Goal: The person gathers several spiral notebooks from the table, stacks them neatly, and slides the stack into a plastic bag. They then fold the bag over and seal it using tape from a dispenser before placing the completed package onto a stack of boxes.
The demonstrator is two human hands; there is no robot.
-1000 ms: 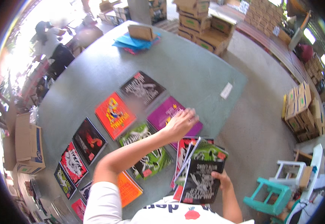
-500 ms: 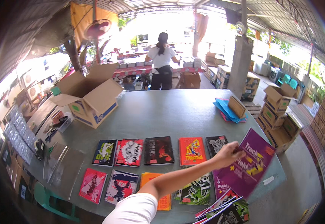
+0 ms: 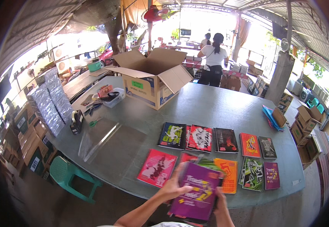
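In front of my body a stack of spiral notebooks is held between both hands, with a purple notebook (image 3: 194, 195) on top. My left hand (image 3: 174, 185) grips its left side, thumb lying across the purple cover. My right hand (image 3: 220, 204) closes around the right edge of the stack. Other covers stick out behind the purple one, partly hidden. On the table beyond lie two rows of notebooks: a pink one (image 3: 157, 167) just left of my hands, an orange one (image 3: 227, 176), a green one (image 3: 252, 174) and another purple one (image 3: 272, 175) to the right.
An open cardboard box (image 3: 145, 89) stands on the grey-green table (image 3: 213, 109). Left of it are a plastic tub (image 3: 113, 99), a tape dispenser (image 3: 76, 122) and clear plastic sheets (image 3: 107, 140). A green stool (image 3: 73, 176) stands below the left edge. A person (image 3: 214, 56) works farther back.
My left hand has brought the purple notebook from the table's right side onto the stack before me. My right hand has come into sight. The view has turned left.
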